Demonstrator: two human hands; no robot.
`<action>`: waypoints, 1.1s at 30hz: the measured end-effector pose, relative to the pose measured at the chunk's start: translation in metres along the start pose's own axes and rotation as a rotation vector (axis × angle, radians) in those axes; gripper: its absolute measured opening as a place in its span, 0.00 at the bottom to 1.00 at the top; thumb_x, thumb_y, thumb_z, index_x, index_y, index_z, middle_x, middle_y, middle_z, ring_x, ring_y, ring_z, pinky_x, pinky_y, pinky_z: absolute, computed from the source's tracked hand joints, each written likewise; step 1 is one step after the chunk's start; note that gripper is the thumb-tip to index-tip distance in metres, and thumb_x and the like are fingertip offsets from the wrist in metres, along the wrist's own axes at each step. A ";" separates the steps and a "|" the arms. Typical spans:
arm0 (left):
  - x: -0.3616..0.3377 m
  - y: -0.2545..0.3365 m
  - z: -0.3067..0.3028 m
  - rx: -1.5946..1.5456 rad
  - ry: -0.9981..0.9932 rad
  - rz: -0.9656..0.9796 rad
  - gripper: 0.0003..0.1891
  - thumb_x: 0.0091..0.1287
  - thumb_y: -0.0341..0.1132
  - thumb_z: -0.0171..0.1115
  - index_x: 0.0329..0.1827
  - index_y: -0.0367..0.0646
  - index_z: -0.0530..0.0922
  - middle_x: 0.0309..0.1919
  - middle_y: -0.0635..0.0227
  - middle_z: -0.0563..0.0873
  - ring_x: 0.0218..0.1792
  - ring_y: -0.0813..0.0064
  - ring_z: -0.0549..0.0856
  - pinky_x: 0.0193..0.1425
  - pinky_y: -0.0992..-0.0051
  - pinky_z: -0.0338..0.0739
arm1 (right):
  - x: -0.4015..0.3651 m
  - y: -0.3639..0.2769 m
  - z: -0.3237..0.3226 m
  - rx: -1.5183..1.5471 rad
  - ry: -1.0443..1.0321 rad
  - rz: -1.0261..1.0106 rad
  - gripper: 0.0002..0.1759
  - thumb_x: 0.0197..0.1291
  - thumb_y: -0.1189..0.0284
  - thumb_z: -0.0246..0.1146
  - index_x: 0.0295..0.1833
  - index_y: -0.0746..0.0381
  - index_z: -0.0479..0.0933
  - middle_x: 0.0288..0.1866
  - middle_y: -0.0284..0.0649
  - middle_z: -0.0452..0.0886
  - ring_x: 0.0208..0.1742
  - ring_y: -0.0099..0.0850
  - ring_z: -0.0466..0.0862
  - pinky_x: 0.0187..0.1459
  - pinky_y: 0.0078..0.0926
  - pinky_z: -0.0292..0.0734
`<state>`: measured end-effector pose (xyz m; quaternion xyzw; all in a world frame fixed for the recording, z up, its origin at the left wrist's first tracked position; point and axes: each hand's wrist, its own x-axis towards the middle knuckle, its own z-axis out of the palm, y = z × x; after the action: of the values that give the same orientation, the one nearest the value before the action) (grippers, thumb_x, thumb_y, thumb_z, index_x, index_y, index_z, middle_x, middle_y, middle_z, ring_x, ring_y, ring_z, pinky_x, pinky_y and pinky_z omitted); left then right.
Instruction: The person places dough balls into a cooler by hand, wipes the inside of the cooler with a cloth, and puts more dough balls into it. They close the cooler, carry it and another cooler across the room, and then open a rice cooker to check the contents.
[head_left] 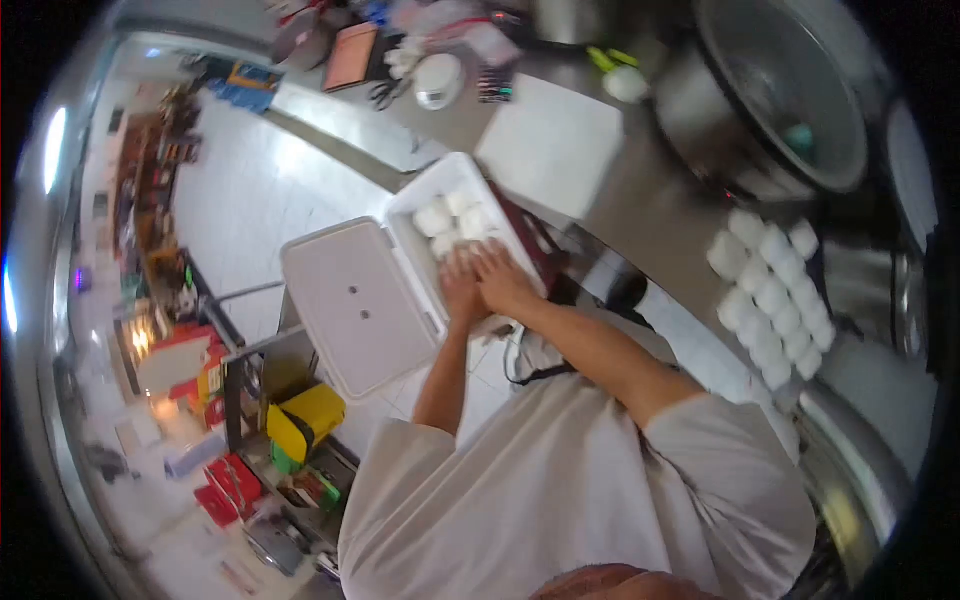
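A white, hinged box [404,222] like a cooler stands with its lid [352,305] folded back to the left. Soft-looking, rounded white balls [435,218] fill its far part. Both of my hands reach into the near end of the box, side by side and touching. The fingers of my left hand [462,288] bend down over the white balls. My right hand [505,282] lies close against it, its fingers also curved down onto the balls. My palms and fingertips hide what is beneath them, and the image is slightly blurred.
More white balls [775,295] sit in rows at the right, near a large metal pot [690,125]. A white square block or container [550,145] is on the counter beyond the box. Scissors [383,95] and a round white container [438,80] lie farther back. Shelving with a yellow item [305,420] stands left.
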<state>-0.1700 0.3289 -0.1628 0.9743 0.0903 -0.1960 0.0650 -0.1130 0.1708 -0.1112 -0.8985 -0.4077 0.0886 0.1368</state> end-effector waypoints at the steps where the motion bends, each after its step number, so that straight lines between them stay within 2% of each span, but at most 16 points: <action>1: 0.037 -0.019 0.007 -0.018 -0.225 -0.020 0.42 0.63 0.46 0.65 0.80 0.43 0.60 0.81 0.51 0.56 0.80 0.41 0.54 0.81 0.48 0.50 | 0.015 0.000 0.008 0.503 -0.138 0.103 0.26 0.69 0.60 0.57 0.68 0.59 0.77 0.78 0.47 0.67 0.78 0.48 0.65 0.76 0.46 0.59; 2: 0.018 -0.019 -0.002 0.071 0.038 0.245 0.42 0.62 0.44 0.66 0.78 0.39 0.61 0.80 0.52 0.59 0.80 0.46 0.56 0.82 0.53 0.52 | 0.015 0.012 -0.008 0.673 -0.235 0.129 0.26 0.68 0.60 0.59 0.67 0.60 0.78 0.76 0.48 0.70 0.74 0.48 0.70 0.73 0.43 0.64; 3: 0.042 -0.039 0.006 0.340 -0.099 0.363 0.41 0.63 0.44 0.66 0.79 0.40 0.61 0.80 0.54 0.59 0.80 0.48 0.54 0.81 0.52 0.54 | 0.014 0.025 -0.028 0.837 -0.330 0.172 0.26 0.67 0.61 0.60 0.67 0.60 0.78 0.74 0.49 0.72 0.70 0.48 0.75 0.70 0.39 0.69; 4: 0.037 -0.007 -0.022 0.279 0.011 0.252 0.36 0.63 0.41 0.65 0.74 0.40 0.66 0.71 0.53 0.68 0.72 0.47 0.64 0.76 0.51 0.61 | -0.015 0.028 -0.071 0.679 -0.452 0.128 0.26 0.66 0.61 0.61 0.67 0.61 0.77 0.72 0.49 0.74 0.66 0.47 0.79 0.67 0.37 0.73; 6: 0.021 0.067 -0.091 0.111 0.245 0.048 0.26 0.63 0.37 0.64 0.65 0.40 0.77 0.53 0.51 0.86 0.56 0.43 0.84 0.65 0.51 0.75 | -0.088 0.060 -0.078 0.880 0.010 0.070 0.25 0.68 0.61 0.60 0.66 0.63 0.77 0.68 0.49 0.78 0.65 0.46 0.79 0.68 0.39 0.72; 8: 0.019 0.167 -0.121 -0.412 0.403 0.331 0.19 0.66 0.34 0.61 0.60 0.40 0.79 0.52 0.51 0.86 0.55 0.43 0.83 0.62 0.56 0.77 | -0.179 0.114 -0.114 1.056 0.206 0.259 0.24 0.69 0.64 0.62 0.66 0.64 0.76 0.63 0.50 0.80 0.65 0.46 0.79 0.68 0.40 0.71; 10: 0.004 0.280 -0.127 -0.489 0.191 0.503 0.17 0.66 0.32 0.60 0.58 0.37 0.78 0.53 0.48 0.83 0.56 0.43 0.81 0.62 0.56 0.75 | -0.269 0.158 -0.099 0.783 0.515 0.791 0.19 0.68 0.66 0.63 0.60 0.64 0.78 0.55 0.52 0.82 0.59 0.48 0.81 0.60 0.46 0.76; 12: 0.018 0.360 -0.059 -0.505 0.056 0.939 0.23 0.68 0.35 0.62 0.66 0.40 0.73 0.62 0.46 0.78 0.63 0.44 0.77 0.65 0.56 0.74 | -0.341 0.196 -0.106 0.348 0.537 1.385 0.24 0.63 0.65 0.65 0.61 0.66 0.75 0.58 0.56 0.80 0.58 0.54 0.80 0.59 0.48 0.77; 14: -0.006 0.450 -0.037 -0.510 -0.088 0.928 0.34 0.70 0.42 0.64 0.77 0.48 0.63 0.74 0.47 0.67 0.64 0.38 0.76 0.69 0.54 0.73 | -0.379 0.204 -0.101 -0.041 0.463 1.411 0.28 0.61 0.65 0.65 0.63 0.70 0.74 0.56 0.65 0.77 0.59 0.53 0.80 0.61 0.48 0.76; 17: -0.029 0.522 -0.001 -0.178 -0.004 0.848 0.40 0.65 0.44 0.69 0.80 0.53 0.62 0.79 0.50 0.61 0.69 0.34 0.71 0.68 0.46 0.74 | -0.377 0.202 -0.068 -0.183 0.345 1.328 0.31 0.62 0.60 0.65 0.66 0.66 0.73 0.64 0.61 0.75 0.65 0.52 0.76 0.70 0.50 0.67; 20: -0.033 0.523 -0.018 0.109 -0.028 0.847 0.38 0.67 0.49 0.66 0.80 0.59 0.63 0.80 0.49 0.59 0.70 0.35 0.70 0.68 0.42 0.73 | -0.376 0.203 -0.028 -0.081 0.364 1.181 0.34 0.62 0.62 0.65 0.71 0.67 0.69 0.65 0.60 0.74 0.62 0.56 0.76 0.67 0.50 0.69; 23: -0.006 0.498 0.044 0.069 0.097 0.758 0.36 0.67 0.44 0.66 0.79 0.55 0.64 0.78 0.49 0.62 0.70 0.39 0.70 0.70 0.45 0.70 | -0.368 0.193 -0.007 -0.015 0.362 1.122 0.37 0.59 0.61 0.69 0.71 0.66 0.69 0.65 0.60 0.75 0.66 0.53 0.75 0.68 0.50 0.67; 26: 0.019 0.426 0.010 -0.637 -0.217 0.806 0.38 0.65 0.34 0.65 0.79 0.53 0.60 0.74 0.52 0.67 0.71 0.51 0.71 0.72 0.55 0.68 | -0.367 0.195 -0.034 0.276 0.323 1.121 0.37 0.61 0.60 0.71 0.72 0.62 0.69 0.65 0.53 0.77 0.66 0.46 0.77 0.67 0.42 0.71; 27: 0.029 0.402 0.006 -0.958 -0.353 0.839 0.40 0.64 0.30 0.66 0.80 0.52 0.59 0.74 0.53 0.67 0.72 0.55 0.70 0.73 0.59 0.68 | -0.354 0.193 -0.044 0.654 0.413 1.152 0.37 0.62 0.61 0.71 0.73 0.62 0.68 0.65 0.50 0.77 0.65 0.43 0.78 0.66 0.39 0.72; 29: 0.003 0.328 -0.079 -1.569 -0.642 0.470 0.41 0.62 0.27 0.64 0.80 0.52 0.57 0.69 0.61 0.70 0.70 0.64 0.72 0.74 0.65 0.67 | -0.325 0.188 -0.079 1.411 0.556 1.164 0.36 0.64 0.61 0.70 0.74 0.62 0.67 0.65 0.45 0.77 0.64 0.36 0.78 0.63 0.32 0.74; 33: -0.016 0.144 -0.136 -1.563 -0.208 0.278 0.44 0.61 0.23 0.66 0.81 0.50 0.56 0.70 0.64 0.68 0.68 0.67 0.73 0.69 0.63 0.73 | -0.186 0.155 -0.132 1.608 0.383 0.671 0.39 0.64 0.70 0.70 0.77 0.63 0.63 0.68 0.43 0.73 0.66 0.32 0.75 0.65 0.29 0.72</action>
<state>-0.1048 0.2079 -0.0195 0.6259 0.0727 -0.1561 0.7606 -0.0890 -0.0909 -0.0263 -0.6022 0.0922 0.2316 0.7584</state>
